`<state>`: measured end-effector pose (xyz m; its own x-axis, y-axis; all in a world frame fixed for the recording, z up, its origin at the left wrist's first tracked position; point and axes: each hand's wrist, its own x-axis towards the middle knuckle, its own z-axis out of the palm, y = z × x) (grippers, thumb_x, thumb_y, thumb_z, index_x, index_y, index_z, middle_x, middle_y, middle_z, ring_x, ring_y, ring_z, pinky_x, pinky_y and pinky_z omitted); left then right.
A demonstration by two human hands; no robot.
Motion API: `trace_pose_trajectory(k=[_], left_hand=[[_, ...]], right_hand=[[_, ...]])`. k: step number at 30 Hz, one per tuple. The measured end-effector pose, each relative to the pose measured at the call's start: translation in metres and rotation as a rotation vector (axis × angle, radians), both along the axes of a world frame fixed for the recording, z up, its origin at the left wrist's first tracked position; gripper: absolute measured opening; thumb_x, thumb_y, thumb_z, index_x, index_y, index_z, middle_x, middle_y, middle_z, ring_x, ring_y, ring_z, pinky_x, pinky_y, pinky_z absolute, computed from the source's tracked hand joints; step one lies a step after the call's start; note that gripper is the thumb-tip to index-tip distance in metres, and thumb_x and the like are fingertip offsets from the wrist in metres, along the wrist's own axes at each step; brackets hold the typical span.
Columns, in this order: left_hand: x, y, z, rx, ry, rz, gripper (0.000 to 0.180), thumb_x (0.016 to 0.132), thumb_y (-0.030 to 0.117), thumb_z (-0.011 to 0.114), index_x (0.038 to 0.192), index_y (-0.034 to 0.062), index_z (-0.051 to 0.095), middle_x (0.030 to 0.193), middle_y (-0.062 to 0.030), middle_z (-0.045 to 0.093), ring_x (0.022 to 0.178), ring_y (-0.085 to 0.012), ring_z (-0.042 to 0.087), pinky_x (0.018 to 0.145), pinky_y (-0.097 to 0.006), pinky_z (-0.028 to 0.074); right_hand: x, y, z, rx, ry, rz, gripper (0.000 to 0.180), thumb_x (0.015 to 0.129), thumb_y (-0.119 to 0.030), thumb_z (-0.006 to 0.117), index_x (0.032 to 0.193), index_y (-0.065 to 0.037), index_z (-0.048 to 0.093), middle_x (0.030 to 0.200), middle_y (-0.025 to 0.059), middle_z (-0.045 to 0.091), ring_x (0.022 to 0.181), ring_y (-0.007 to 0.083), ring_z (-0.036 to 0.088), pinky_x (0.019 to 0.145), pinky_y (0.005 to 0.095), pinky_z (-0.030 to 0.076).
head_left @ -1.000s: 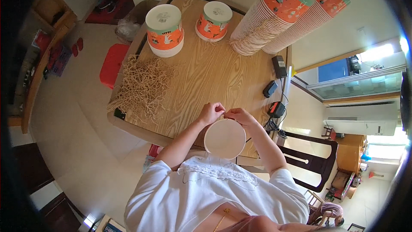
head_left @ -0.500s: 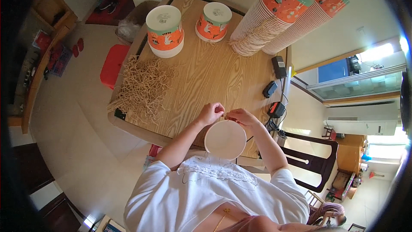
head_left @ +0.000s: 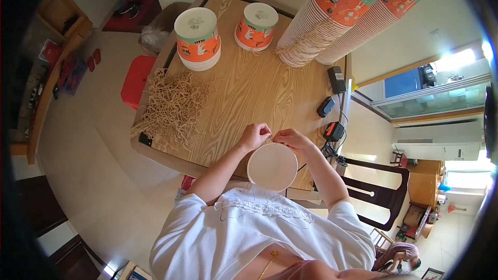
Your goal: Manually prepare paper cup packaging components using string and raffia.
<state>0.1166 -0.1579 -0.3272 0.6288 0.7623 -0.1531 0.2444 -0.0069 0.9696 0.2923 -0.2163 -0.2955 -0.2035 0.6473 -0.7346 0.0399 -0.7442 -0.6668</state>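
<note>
A paper bucket point(head_left: 272, 167) with a pale inside is close to my chest, its round mouth turned up toward me. At its far rim my left hand point(head_left: 255, 136) is closed, thumb and forefinger pinched together. My right hand point(head_left: 291, 139) is closed just to the right of it, fingers bent at the same rim. A short piece of tan cord point(head_left: 271, 138) shows between the fingertips; most of it is hidden by them. Left of my hands, a tangled heap of tan paper cords point(head_left: 174, 106) lies on the wooden table point(head_left: 236, 93).
Orange-and-green paper buckets point(head_left: 198, 41) stand upside down at the back left, with a shorter stack point(head_left: 256, 28) beside them. Tall leaning stacks point(head_left: 332, 18) rise at the back right, cords along one side. Black adapters point(head_left: 336, 80) with cables line the right edge. A dark chair point(head_left: 381, 192) stands right.
My fingertips have drawn slightly closer together at the bucket's far rim. The bucket's mouth is tipped a little differently. Nothing else on the table has visibly moved.
</note>
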Motion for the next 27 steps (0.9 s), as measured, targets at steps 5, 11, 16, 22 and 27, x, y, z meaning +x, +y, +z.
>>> trace_pose_trajectory(k=[5, 11, 16, 22, 27], left_hand=[[0.001, 0.001, -0.005, 0.036, 0.003, -0.003, 0.005, 0.073, 0.005, 0.064, 0.075, 0.0022, 0.06, 0.069, -0.0066, 0.063, 0.066, -0.0113, 0.061, 0.059, -0.025, 0.048], [0.002, 0.003, 0.002, 0.095, 0.041, -0.016, 0.007, 0.072, 0.007, 0.064, 0.075, 0.003, 0.06, 0.068, -0.008, 0.062, 0.064, -0.0153, 0.061, 0.058, -0.027, 0.048], [0.0, 0.002, 0.007, 0.129, 0.105, -0.026, 0.006, 0.071, 0.007, 0.065, 0.074, 0.004, 0.06, 0.067, -0.0086, 0.062, 0.061, -0.0176, 0.06, 0.057, -0.028, 0.048], [-0.008, 0.003, -0.009, 0.073, -0.105, -0.014, 0.011, 0.074, 0.006, 0.062, 0.084, 0.0033, 0.057, 0.067, -0.005, 0.061, 0.057, -0.012, 0.057, 0.053, -0.026, 0.046], [-0.034, 0.007, 0.047, -0.677, -0.203, -0.042, 0.036, 0.082, 0.008, 0.056, 0.114, 0.008, 0.038, 0.074, -0.0102, 0.061, 0.067, -0.0149, 0.058, 0.059, -0.027, 0.048]], right_hand=[[-0.01, 0.005, 0.012, 0.004, -0.048, 0.009, 0.015, 0.081, -0.018, 0.059, 0.08, -0.004, 0.062, 0.065, -0.0024, 0.055, 0.055, 0.0032, 0.047, 0.045, 0.0169, 0.034], [-0.005, 0.004, 0.006, -0.011, 0.006, -0.029, 0.019, 0.083, -0.022, 0.059, 0.073, -0.005, 0.059, 0.063, -0.0032, 0.054, 0.054, 0.0025, 0.046, 0.044, 0.0172, 0.033], [-0.003, -0.002, 0.0, 0.056, 0.019, -0.003, 0.016, 0.082, -0.019, 0.059, 0.071, -0.006, 0.057, 0.063, -0.0042, 0.052, 0.055, 0.0028, 0.046, 0.045, 0.0177, 0.033], [-0.005, -0.002, 0.013, 0.152, -0.171, 0.066, 0.012, 0.081, -0.015, 0.058, 0.074, -0.006, 0.056, 0.066, -0.0048, 0.052, 0.059, 0.0035, 0.046, 0.051, 0.019, 0.036], [-0.027, -0.037, 0.055, 0.555, -0.236, -0.185, 0.005, 0.081, -0.008, 0.056, 0.081, -0.002, 0.056, 0.073, 0.0007, 0.056, 0.069, 0.0097, 0.054, 0.06, 0.0221, 0.045]])
